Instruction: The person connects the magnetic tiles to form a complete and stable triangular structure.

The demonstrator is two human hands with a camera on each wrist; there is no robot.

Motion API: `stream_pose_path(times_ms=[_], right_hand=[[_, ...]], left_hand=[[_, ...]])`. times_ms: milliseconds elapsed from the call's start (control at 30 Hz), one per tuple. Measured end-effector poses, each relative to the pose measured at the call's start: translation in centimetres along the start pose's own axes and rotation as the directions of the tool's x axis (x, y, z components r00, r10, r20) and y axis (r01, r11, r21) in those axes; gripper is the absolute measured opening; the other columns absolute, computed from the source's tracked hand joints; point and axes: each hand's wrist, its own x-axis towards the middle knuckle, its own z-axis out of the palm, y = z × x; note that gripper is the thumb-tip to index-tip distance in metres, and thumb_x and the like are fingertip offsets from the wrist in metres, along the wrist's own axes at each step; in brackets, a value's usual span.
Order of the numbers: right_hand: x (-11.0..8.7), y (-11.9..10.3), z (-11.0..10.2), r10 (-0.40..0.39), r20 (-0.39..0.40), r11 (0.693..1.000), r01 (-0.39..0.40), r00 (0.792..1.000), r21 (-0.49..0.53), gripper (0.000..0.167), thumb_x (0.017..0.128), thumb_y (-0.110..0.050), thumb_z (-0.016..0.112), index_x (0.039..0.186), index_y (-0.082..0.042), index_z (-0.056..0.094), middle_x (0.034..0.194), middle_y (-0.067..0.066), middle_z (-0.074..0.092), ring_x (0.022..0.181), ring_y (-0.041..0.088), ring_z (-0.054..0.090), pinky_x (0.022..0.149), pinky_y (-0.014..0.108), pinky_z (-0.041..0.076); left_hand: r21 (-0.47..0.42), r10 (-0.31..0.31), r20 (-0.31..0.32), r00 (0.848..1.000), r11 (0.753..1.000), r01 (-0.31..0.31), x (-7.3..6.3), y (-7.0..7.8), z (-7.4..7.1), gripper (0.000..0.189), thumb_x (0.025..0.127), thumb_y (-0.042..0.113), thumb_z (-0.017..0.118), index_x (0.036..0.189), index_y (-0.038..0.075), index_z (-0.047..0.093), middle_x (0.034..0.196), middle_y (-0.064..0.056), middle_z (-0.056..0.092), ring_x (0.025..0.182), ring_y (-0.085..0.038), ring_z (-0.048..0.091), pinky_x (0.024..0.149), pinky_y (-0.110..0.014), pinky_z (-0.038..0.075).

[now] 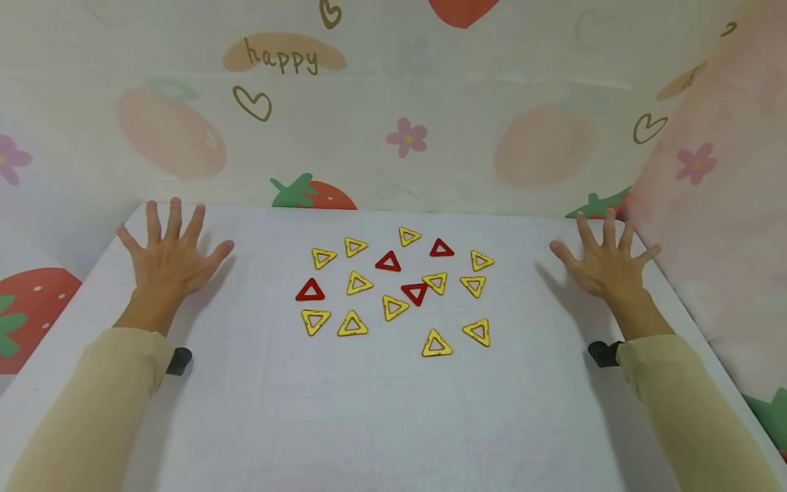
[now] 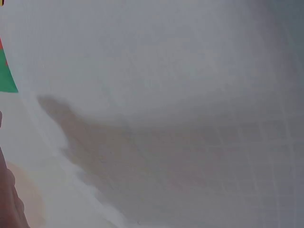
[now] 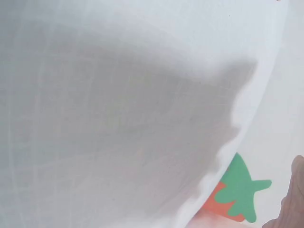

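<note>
My left hand (image 1: 172, 263) is spread with straight fingers over the left side of the white table (image 1: 369, 417), holding nothing. Over on the right side, my right hand (image 1: 609, 263) is spread the same way, also without anything in it. Between them lie several yellow triangle rings (image 1: 352, 324) and several red triangle rings (image 1: 310, 290), scattered flat. One red triangle ring (image 1: 415, 294) meets the corner of a yellow triangle ring (image 1: 435, 283). Each wrist view catches only a sliver of its hand at the edge, above a hand-shaped shadow on the cloth.
A pale curtain (image 1: 455, 82) printed with strawberries, flowers and hearts hangs behind the table's back edge. Pink printed fabric (image 1: 732, 225) borders the right side. Dark straps (image 1: 178, 361) show at both wrists below the beige sleeves (image 1: 98, 403).
</note>
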Motion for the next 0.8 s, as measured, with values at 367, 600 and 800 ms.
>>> stream_pose_path(times_ms=[367,600,800], right_hand=[[-0.5,-0.7,-0.2,-0.040,-0.015,0.999,0.039,0.999,-0.018,0.089,0.092,-0.079,0.019,0.161,-0.025,0.002,0.162,0.023,-0.018,0.143,0.055,-0.018,0.088,0.087,-0.016],[-0.9,-1.3,-0.2,-0.091,-0.039,0.996,0.090,0.995,-0.023,0.087,0.093,-0.077,0.022,0.161,-0.024,0.004,0.163,0.023,-0.013,0.144,0.052,-0.016,0.090,0.087,-0.013],[-1.3,-2.1,-0.4,-0.124,-0.034,0.992,0.124,0.992,-0.009,0.087,0.094,-0.075,0.024,0.161,-0.024,0.005,0.163,0.023,-0.014,0.145,0.050,-0.017,0.092,0.086,-0.014]], left_hand=[[0.009,0.047,-0.010,0.999,0.999,-0.047,-0.2,1.3,-0.5,0.085,0.096,0.070,0.027,0.161,0.019,0.006,0.165,-0.018,-0.010,0.146,-0.040,-0.025,0.102,-0.077,-0.018],[-0.003,0.079,-0.027,0.997,0.997,-0.079,-0.6,3.1,-0.6,0.084,0.096,0.071,0.027,0.161,0.021,0.006,0.166,-0.013,-0.010,0.147,-0.037,-0.025,0.104,-0.076,-0.015],[0.006,0.122,-0.056,0.991,0.993,-0.122,-1.0,4.4,-0.8,0.084,0.096,0.069,0.031,0.161,0.022,0.007,0.166,-0.013,-0.006,0.148,-0.036,-0.022,0.106,-0.075,-0.013]])
